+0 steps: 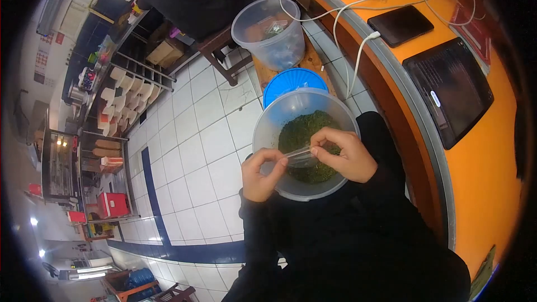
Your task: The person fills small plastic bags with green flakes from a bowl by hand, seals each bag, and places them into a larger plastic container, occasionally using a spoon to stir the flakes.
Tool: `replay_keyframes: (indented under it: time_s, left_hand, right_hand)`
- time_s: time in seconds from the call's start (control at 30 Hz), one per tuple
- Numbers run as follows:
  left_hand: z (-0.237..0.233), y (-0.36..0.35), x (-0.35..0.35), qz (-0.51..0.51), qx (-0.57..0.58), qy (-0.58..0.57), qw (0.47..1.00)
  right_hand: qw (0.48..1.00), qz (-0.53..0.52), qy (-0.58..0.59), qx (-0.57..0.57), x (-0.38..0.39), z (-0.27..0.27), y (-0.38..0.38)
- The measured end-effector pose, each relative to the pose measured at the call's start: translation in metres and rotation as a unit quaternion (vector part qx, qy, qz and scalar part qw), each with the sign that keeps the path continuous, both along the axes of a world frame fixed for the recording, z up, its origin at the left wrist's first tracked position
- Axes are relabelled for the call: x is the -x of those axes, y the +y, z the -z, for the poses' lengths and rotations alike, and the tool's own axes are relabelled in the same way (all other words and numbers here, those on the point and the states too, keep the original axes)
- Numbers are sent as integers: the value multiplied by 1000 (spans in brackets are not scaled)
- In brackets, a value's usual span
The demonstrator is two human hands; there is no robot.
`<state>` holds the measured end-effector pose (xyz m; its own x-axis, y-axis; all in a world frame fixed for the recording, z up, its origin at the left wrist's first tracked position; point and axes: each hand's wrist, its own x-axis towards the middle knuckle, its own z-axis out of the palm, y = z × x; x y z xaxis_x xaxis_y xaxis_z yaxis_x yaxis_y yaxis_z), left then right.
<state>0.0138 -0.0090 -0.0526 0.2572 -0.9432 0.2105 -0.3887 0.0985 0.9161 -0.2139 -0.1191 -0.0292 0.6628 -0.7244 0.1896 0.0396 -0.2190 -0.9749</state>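
Between my two hands a small clear plastic bag [298, 154] is stretched almost level. My left hand [262, 175] pinches one end with thumb and forefinger, and my right hand [344, 154] pinches the other. Below them a translucent plastic bucket [267, 124] sits at my lap, holding chopped dried green herb [310, 124]. Part of the herb is hidden by my hands. Just beyond the bucket's far rim a round blue lid [291, 82] shows.
A second translucent bucket [246, 38] with small clear bags inside stands on a wooden bench [316, 61]. On my right, an orange counter [475, 168] bears a tablet [449, 92], a phone [400, 25] and white cables [358, 4]. Shelving with food boxes [126, 92] lines the left.
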Motion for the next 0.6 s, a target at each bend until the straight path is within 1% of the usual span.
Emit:
replay_keyframes:
  time_s: [0.1, 0.17, 0.2, 0.27, 0.3, 0.33, 0.37, 0.4, 0.47, 0.5, 0.53, 0.57, 0.6]
  left_hand:
    - [-1, 0, -4, -5, 12, -22, 1000]
    - [-5, -2, -10, -90, -66, 22, 994]
    - [-8, -4, -19, -128, -55, 32, 990]
    - [-18, -18, -38, -224, 51, 82, 970]
    - [-27, -25, -49, -268, 137, 65, 952]
    - [-40, -34, -58, -309, 221, 47, 924]
    - [-59, -43, -69, -333, 303, -22, 893]
    - [-81, -53, -79, -353, 382, -89, 850]
    - [-136, -71, -85, -367, 522, -200, 743]
    - [-161, -77, -88, -377, 561, -244, 696]
    - [-181, -85, -91, -385, 597, -285, 644]
    - [-193, -95, -95, -382, 602, -281, 642]
    - [-203, -108, -98, -367, 635, -276, 620]
  right_hand:
    - [1000, 6, 12, -9, -1, 0, 0]
    - [998, 34, 35, 32, -2, 5, -3]
    - [998, 37, 33, 34, 0, 5, -3]
    - [992, 103, 65, 15, 5, 7, -4]
    - [992, 105, 63, 15, 6, 9, -4]
    - [991, 122, 43, 26, 6, 12, -2]
    - [989, 139, 24, 36, 8, 14, 1]
    - [989, 141, 23, 37, 9, 15, 3]
    - [973, 181, 29, 141, 14, 16, 6]
    - [960, 199, 23, 197, 17, 13, 6]
    - [958, 204, 22, 201, 23, 11, 6]
    - [950, 231, 25, 207, 30, 9, 8]
    - [942, 257, 28, 214, 37, 11, 8]
